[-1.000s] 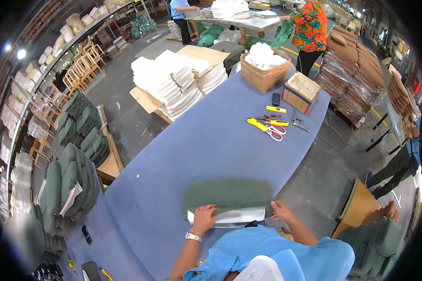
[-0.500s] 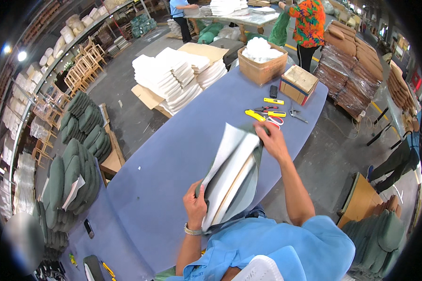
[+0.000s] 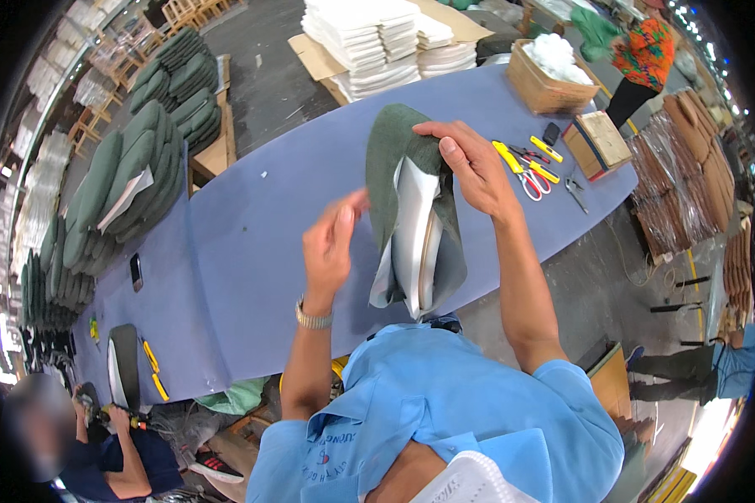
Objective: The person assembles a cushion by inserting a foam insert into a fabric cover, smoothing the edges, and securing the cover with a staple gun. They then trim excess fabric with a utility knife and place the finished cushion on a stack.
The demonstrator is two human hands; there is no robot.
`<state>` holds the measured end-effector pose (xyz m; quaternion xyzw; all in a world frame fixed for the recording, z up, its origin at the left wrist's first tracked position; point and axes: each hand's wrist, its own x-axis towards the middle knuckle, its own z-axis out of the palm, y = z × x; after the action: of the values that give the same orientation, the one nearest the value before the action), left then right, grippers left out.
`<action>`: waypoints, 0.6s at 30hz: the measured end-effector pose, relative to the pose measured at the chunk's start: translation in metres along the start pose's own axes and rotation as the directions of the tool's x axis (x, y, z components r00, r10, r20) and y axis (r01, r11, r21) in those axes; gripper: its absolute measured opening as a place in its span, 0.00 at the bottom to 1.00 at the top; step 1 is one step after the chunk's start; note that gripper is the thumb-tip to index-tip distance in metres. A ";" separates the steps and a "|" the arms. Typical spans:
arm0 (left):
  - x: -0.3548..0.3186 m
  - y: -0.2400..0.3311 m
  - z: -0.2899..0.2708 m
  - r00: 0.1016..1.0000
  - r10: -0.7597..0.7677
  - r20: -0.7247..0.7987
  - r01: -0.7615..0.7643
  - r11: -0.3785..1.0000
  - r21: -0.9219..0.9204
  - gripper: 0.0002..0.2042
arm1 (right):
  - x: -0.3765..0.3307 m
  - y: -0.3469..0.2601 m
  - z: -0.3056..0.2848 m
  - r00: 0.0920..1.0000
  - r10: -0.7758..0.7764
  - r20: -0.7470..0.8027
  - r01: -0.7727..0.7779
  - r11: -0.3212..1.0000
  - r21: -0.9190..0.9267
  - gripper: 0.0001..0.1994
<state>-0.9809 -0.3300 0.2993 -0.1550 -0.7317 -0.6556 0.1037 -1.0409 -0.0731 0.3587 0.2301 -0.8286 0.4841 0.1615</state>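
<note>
A green fabric cushion cover (image 3: 387,155) stands tilted up over the blue table in front of me. Its open side shows white padding (image 3: 411,222) and a thin brown-edged board (image 3: 430,243) inside. My right hand (image 3: 476,172) grips the cover's upper right edge, thumb on top and fingers around the cloth. Beside the cover's left edge is my left hand (image 3: 329,247), slightly blurred, fingers stretched out and their tips close to the fabric. Whether those tips touch it I cannot tell. A metal watch sits on my left wrist.
Red-handled scissors (image 3: 530,183), yellow cutters (image 3: 507,158) and pliers (image 3: 575,194) lie to the right on the table (image 3: 289,226). Beyond stand a carton of white stuffing (image 3: 545,88) and a closed box (image 3: 596,144). Green cushions (image 3: 130,159) are stacked left; a co-worker (image 3: 109,453) is at lower left.
The cover has swung more upright, its green outside now facing me at the top. My left hand has come off its lower left edge and moved up; my right hand still grips the top.
</note>
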 end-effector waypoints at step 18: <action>0.089 -0.007 -0.013 0.944 0.330 0.006 -0.327 0.935 0.137 0.20 | -0.029 -0.047 0.073 0.996 -0.057 0.069 0.061 0.997 -0.057 0.30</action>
<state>-1.0664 -0.3353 0.3260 -0.2620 -0.7377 -0.5788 0.2284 -0.9950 -0.1508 0.3436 0.2659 -0.8403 0.4465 0.1545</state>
